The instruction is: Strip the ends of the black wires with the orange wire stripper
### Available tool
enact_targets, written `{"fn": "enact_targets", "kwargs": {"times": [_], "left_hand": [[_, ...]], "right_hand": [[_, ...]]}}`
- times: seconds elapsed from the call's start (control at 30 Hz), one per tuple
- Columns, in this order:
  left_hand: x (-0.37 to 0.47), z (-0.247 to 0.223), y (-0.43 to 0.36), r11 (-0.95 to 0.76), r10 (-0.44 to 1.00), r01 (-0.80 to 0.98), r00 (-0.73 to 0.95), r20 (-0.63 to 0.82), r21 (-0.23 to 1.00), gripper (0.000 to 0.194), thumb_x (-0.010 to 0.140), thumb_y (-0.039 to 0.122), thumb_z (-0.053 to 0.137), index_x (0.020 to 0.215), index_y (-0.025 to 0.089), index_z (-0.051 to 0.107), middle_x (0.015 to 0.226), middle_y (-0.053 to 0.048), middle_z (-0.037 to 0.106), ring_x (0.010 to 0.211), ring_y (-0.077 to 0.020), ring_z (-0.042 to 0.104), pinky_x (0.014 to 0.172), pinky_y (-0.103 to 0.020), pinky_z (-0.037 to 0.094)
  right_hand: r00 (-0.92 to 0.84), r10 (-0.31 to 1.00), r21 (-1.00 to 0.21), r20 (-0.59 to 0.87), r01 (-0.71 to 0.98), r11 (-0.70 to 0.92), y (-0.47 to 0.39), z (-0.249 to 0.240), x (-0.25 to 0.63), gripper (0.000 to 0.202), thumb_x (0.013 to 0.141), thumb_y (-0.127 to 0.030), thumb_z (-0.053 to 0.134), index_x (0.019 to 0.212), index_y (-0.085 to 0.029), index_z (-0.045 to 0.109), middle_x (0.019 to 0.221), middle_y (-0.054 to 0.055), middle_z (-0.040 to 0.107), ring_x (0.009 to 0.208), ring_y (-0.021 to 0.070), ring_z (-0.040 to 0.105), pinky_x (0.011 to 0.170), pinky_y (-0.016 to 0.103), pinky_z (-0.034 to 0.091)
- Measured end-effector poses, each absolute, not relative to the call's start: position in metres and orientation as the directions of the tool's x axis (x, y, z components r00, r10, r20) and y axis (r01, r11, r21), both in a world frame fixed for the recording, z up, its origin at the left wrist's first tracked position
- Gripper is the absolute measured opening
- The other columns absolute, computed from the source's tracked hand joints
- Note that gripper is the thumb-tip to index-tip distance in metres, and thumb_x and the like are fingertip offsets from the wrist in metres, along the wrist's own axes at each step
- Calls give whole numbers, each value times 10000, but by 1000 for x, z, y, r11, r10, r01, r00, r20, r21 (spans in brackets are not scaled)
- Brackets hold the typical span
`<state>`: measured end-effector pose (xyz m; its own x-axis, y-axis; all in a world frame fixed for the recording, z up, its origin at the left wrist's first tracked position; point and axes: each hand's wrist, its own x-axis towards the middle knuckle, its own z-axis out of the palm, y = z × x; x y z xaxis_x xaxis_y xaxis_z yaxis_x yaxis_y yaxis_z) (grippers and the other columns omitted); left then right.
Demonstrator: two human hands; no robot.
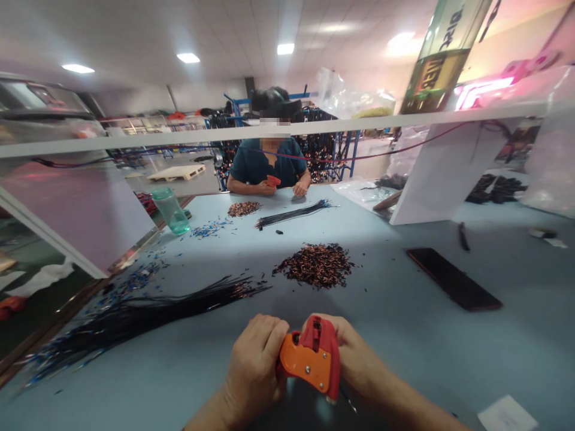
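A red and orange wire stripper [309, 362] is held low over the near side of the table. My right hand [348, 347] is wrapped around its red side. My left hand [258, 359] is closed with its fingers against the tool's orange end; what sits inside those fingers is hidden. Below the tool, a thin dark wire [349, 402] with a pale tip sticks out. Beyond my hands lies a heap of short black and copper wire offcuts [317, 265]. To the left stretches a long bundle of black wires [148, 320], many with blue ends at the near-left side.
A black phone [453, 278] lies at right, and a white paper piece [507, 414] at the near-right edge. Across the table [381, 323] a person [269, 164] holds a red tool behind another wire bundle [294, 214]. A green bottle [171, 211] and white shelf [215, 133] stand there.
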<state>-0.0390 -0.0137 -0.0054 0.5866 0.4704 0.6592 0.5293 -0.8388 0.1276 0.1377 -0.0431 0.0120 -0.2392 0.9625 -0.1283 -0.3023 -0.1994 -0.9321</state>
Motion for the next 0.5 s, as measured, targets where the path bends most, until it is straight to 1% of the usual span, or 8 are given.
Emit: {"fn": "enact_targets", "kwargs": {"times": [0.23,0.37,0.5], "left_hand": [[-38,-6,-15,-837,492,522,586,644,165,161,815,156,441,968,168,491,784,-97,609,674,-225,527,618,-335,406],[-38,-8,-15,-831,498,525,560,663,181,133,833,154,438,938,172,518,747,-81,604,650,-214,527,606,-322,397],[-38,-10,-16,-823,502,540,545,672,176,121,849,150,434,913,179,532,703,-63,593,618,-203,524,584,-310,378]], "right_hand": [[-244,961,-921,-134,-326,-211,-42,10,136,198,661,-230,718,618,-158,539,577,-58,475,538,75,351,493,174,324],[-251,959,-918,-133,-334,-214,-43,9,136,254,669,-292,763,609,-151,560,567,-54,484,528,72,349,479,173,315],[-260,956,-908,-132,-356,-222,-43,7,135,287,663,-313,810,619,-144,582,579,-49,502,540,72,377,499,172,345]]}}
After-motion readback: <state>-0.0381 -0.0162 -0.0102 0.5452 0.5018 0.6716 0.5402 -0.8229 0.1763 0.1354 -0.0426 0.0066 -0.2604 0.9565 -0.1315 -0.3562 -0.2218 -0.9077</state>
